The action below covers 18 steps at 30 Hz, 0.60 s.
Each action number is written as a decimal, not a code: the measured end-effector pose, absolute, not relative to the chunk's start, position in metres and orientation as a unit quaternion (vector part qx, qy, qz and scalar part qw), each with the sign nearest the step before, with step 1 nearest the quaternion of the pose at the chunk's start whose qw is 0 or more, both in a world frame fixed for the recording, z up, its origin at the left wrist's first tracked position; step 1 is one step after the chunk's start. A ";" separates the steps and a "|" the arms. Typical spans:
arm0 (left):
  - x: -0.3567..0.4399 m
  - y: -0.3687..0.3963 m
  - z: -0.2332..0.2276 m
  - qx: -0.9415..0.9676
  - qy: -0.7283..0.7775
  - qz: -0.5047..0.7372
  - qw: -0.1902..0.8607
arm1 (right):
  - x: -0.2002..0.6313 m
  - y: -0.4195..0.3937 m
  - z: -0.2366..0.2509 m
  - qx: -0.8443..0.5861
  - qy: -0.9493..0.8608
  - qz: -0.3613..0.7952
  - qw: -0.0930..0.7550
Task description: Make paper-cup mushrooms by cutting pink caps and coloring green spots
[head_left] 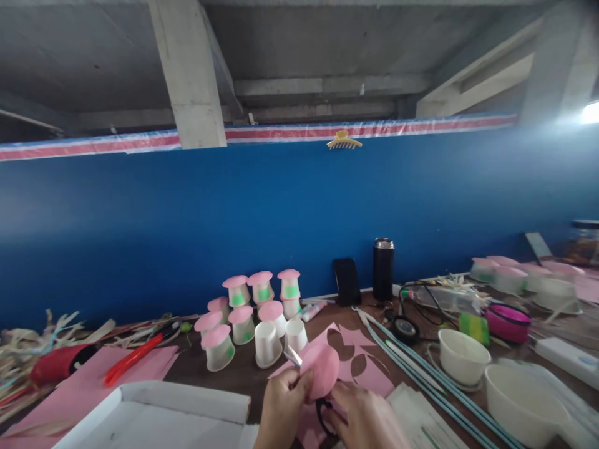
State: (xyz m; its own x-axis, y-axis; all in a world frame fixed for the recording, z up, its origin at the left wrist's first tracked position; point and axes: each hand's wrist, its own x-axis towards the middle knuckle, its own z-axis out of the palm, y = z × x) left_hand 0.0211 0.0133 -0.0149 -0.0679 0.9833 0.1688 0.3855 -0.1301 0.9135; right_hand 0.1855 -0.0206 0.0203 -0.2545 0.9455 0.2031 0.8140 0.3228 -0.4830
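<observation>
At the bottom middle, my left hand (279,408) pinches a round pink paper piece (322,371) by its left edge. My right hand (362,418) grips black-handled scissors (294,357), whose metal tips poke out just above the pink piece. Under both hands lies a pink paper sheet (360,358) with round holes cut out of it. Behind the hands stands a group of several upturned white cups with pink caps (243,312), some with green bands, and two plain white cups (266,343).
A white tray (154,415) sits at the lower left, with pink paper (93,380) and a red tool (133,358) beyond it. White bowls (463,355), long blue-white rods (421,374), a black flask (383,268), a phone (347,282) and a blue wall (234,212) lie right and behind.
</observation>
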 end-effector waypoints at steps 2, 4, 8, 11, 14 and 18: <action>0.021 0.012 -0.012 0.596 0.573 0.458 0.326 | 0.185 -0.021 0.022 -0.560 -0.786 0.136 0.226; 0.021 0.011 -0.009 0.593 0.571 0.467 0.324 | 0.185 -0.021 0.022 -0.559 -0.790 0.129 0.216; 0.020 0.007 -0.005 0.585 0.570 0.471 0.334 | 0.185 -0.019 0.020 -0.563 -0.792 0.098 0.214; 0.021 0.007 -0.007 0.584 0.571 0.465 0.342 | 0.185 -0.017 0.015 -0.564 -0.791 0.105 0.214; 0.024 0.009 -0.010 0.575 0.583 0.460 0.342 | 0.185 -0.015 0.010 -0.588 -0.772 0.121 0.209; 0.027 0.011 -0.015 0.572 0.599 0.452 0.332 | 0.184 -0.014 0.005 -0.608 -0.754 0.124 0.216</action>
State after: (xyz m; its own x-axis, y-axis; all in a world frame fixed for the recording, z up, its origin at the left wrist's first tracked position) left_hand 0.0267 0.0109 -0.0151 -0.1254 0.9848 0.1198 0.3857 -0.0629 0.9205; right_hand 0.1839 -0.0143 0.0051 -0.1664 0.9704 0.1751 0.8634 0.2292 -0.4495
